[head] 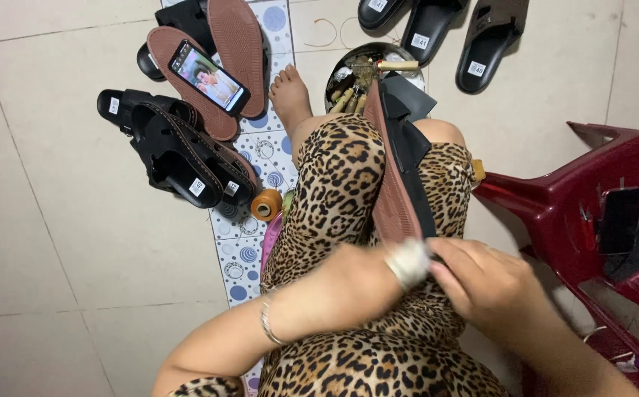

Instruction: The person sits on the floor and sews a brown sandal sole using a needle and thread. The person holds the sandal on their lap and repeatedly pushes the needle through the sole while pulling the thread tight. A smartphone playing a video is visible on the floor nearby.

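1. Pale floor tiles (pixel 77 242) carry the work area; a patterned mat (pixel 249 242) lies beside your leg, and you sit with a sandal (pixel 400 169) propped on edge along your lap, its reddish-brown sole facing left and its black strap facing right.
2. Your left hand (pixel 367 276) meets the near end of the sandal. It appears closed there, one finger wrapped in white tape (pixel 407 261); motion blur hides whether it pinches the sole, a needle or a thread.
3. Your right hand (pixel 492 283) curls over the same end from the strap side, fingers bent in a narrow grip on the edge.
4. Judged step: work at the seam where the strap layer joins the sole, probably stitching or pressing at the heel end.
5. Next move, as a judgement: keep the sandal braced against your knee, hold the edge steady with the right hand, and let the taped finger take the push.
6. Within reach: an orange thread spool (pixel 266 204) on the mat, a round tin of tools (pixel 367 70) past your knee, finished black sandals (pixel 180 147) to the left, and a phone (pixel 209 76) resting on loose soles (pixel 216 66).
7. A dark red plastic chair (pixel 591 213) stands to your right.
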